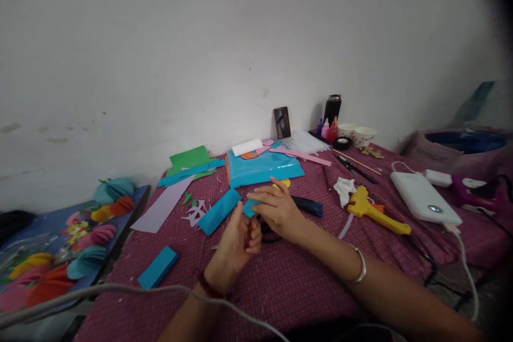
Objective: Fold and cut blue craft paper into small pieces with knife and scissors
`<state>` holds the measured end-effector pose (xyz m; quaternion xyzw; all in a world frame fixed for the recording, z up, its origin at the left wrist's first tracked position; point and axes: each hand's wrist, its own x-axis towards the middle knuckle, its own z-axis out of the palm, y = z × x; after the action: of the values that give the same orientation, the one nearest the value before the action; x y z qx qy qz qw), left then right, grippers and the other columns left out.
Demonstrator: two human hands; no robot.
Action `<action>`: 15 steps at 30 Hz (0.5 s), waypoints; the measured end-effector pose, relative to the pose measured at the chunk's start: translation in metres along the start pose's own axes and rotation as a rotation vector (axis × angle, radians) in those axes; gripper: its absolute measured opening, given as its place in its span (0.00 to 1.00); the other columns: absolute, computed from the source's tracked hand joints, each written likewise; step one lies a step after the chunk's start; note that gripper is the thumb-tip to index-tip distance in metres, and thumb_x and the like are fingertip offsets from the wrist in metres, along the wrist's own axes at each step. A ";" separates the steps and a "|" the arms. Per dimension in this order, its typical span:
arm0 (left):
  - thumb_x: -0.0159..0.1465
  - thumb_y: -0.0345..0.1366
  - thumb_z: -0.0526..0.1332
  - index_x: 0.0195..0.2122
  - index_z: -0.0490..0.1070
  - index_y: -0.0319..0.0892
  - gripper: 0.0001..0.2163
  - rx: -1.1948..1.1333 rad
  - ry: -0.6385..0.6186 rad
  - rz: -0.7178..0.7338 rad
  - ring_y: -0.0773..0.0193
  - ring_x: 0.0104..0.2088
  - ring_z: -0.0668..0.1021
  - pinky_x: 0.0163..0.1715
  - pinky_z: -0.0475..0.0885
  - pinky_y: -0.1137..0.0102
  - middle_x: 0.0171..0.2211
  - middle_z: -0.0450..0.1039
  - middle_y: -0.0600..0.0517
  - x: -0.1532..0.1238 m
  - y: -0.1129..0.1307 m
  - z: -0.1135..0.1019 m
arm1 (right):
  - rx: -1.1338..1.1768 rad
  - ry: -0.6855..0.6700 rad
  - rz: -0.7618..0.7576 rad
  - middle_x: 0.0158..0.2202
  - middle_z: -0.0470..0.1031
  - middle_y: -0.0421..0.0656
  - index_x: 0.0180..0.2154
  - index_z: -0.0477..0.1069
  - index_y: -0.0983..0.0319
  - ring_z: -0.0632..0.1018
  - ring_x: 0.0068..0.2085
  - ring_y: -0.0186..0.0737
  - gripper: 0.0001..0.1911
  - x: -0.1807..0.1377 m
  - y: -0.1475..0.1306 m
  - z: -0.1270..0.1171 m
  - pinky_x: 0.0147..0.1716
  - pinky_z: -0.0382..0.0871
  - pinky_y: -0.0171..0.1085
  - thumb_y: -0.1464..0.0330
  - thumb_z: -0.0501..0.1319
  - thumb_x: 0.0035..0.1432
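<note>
A small piece of blue paper [249, 208] is between my two hands, above the middle of the table. My right hand [278, 211] pinches it from the right, fingers bent over its top. Just below and left is my left hand [238, 243], fingers curled in and thumb pointing up near the paper's edge; what those fingers hold, if anything, is hidden. A folded blue paper strip [219, 211] lies beyond my left hand. Another folded blue piece [158, 267] rests nearer the table's left edge. Behind my hands, a dark loop [271, 235] is partly covered.
Green sheets [190, 157], a lilac strip [162, 208] and a blue plastic packet [260, 168] lie at the back. On the right are a yellow glue gun [377, 214] and a white power bank [425, 197]. A pale cable [160, 289] crosses the foreground. Paper pumpkins [98, 236] sit left.
</note>
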<state>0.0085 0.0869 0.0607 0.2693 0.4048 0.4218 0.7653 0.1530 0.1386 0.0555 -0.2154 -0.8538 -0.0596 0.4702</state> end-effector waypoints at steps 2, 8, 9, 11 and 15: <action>0.62 0.60 0.47 0.23 0.60 0.40 0.26 -0.137 0.039 0.019 0.75 0.13 0.57 0.12 0.46 0.79 0.14 0.55 0.58 0.002 -0.007 0.004 | 0.000 0.054 0.006 0.47 0.77 0.40 0.36 0.75 0.57 0.72 0.50 0.39 0.08 -0.001 0.000 0.002 0.62 0.43 0.52 0.70 0.56 0.62; 0.60 0.63 0.46 0.22 0.58 0.41 0.27 -0.188 -0.015 0.133 0.74 0.12 0.57 0.12 0.48 0.78 0.13 0.55 0.58 0.003 -0.005 0.000 | 0.015 0.027 -0.022 0.48 0.77 0.40 0.36 0.74 0.57 0.71 0.51 0.39 0.09 -0.003 -0.003 0.008 0.62 0.44 0.51 0.70 0.55 0.63; 0.59 0.62 0.49 0.22 0.58 0.41 0.26 -0.137 0.001 0.148 0.74 0.12 0.57 0.12 0.48 0.78 0.13 0.55 0.58 0.003 -0.003 -0.003 | 0.021 0.004 -0.034 0.48 0.77 0.40 0.37 0.74 0.57 0.71 0.51 0.39 0.09 -0.003 -0.005 0.009 0.62 0.44 0.51 0.70 0.56 0.62; 0.58 0.58 0.56 0.21 0.59 0.41 0.24 0.004 0.071 0.198 0.74 0.13 0.57 0.13 0.48 0.77 0.12 0.56 0.59 0.005 -0.001 -0.008 | 0.043 -0.035 -0.040 0.48 0.77 0.40 0.37 0.74 0.58 0.71 0.52 0.40 0.08 -0.003 -0.008 0.009 0.63 0.42 0.52 0.71 0.56 0.62; 0.58 0.52 0.59 0.18 0.57 0.41 0.22 0.229 0.144 0.402 0.74 0.14 0.57 0.15 0.48 0.75 0.13 0.55 0.59 0.008 0.000 -0.014 | 0.248 -0.088 0.149 0.55 0.71 0.43 0.42 0.74 0.56 0.67 0.57 0.44 0.11 0.003 -0.007 0.001 0.62 0.43 0.55 0.73 0.57 0.59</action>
<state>-0.0011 0.0946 0.0505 0.3987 0.4415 0.5353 0.5996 0.1482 0.1331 0.0581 -0.2209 -0.8560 0.0912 0.4583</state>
